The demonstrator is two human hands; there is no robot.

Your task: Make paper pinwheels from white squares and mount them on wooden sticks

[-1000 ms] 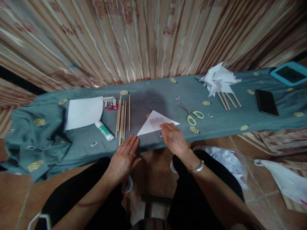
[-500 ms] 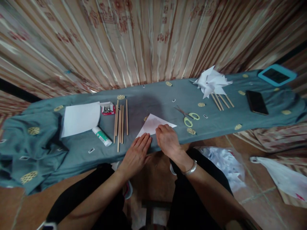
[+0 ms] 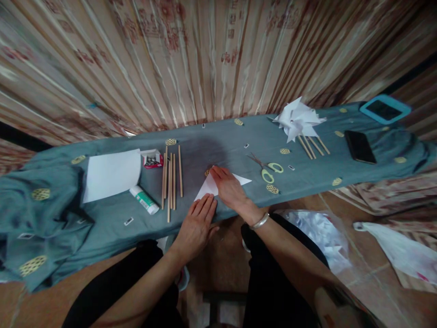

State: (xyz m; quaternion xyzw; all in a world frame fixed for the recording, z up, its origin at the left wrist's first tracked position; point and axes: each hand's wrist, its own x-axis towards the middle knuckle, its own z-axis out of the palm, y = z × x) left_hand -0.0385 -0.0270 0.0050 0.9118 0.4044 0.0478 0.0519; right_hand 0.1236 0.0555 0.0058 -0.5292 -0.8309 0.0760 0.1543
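A white sheet of paper (image 3: 206,188), folded into a triangle, lies on the cloth near the table's front edge. My left hand (image 3: 195,226) rests flat on its lower left corner, fingers stretched out. Across the middle of the triangle lies my right hand (image 3: 232,190), palm down, its fingers reaching up to the top point and hiding part of the paper. Just left of the paper are several wooden sticks (image 3: 174,180). To the right lie scissors (image 3: 266,167) with pale green handles, blades apart.
Left of the sticks are a small red box of metal pins (image 3: 152,159), a glue stick (image 3: 144,200) and white paper (image 3: 111,175). Paper pinwheels on sticks (image 3: 297,120), a black phone (image 3: 360,146) and a blue-framed device (image 3: 385,109) occupy the right. A curtain (image 3: 205,59) hangs behind.
My right hand has slid up and left from the triangle's lower edge to its top point, its fingers now straighter. My left hand stays on the lower left corner.
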